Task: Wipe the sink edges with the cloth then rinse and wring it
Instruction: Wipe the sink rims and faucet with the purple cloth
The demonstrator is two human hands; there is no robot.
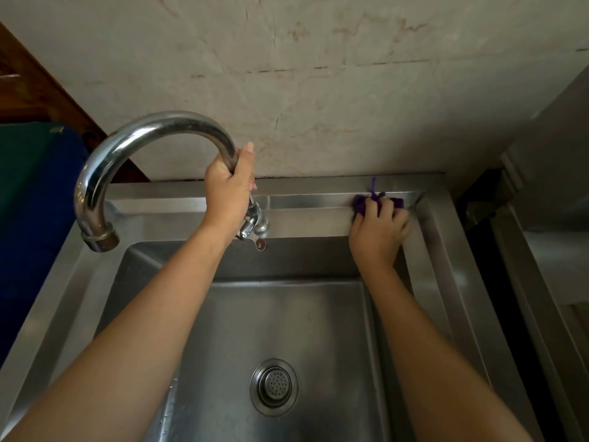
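A stainless steel sink (312, 223) fills the lower view, with a drain strainer (274, 386) in its basin. My right hand (379, 229) presses a purple cloth (361, 203) flat on the back ledge, close to the sink's far right corner. A loose purple loop of the cloth sticks up toward the wall. My left hand (228, 189) is wrapped around the upright neck of the curved chrome faucet (137, 148). The spout end points down over the sink's left rim. No water runs from it.
A marbled tile wall (318, 90) rises right behind the ledge. A small faucet lever (258, 242) juts out below my left wrist. A blue and green object (28, 202) stands left of the sink. A dark gap and another steel surface (541, 256) lie to the right.
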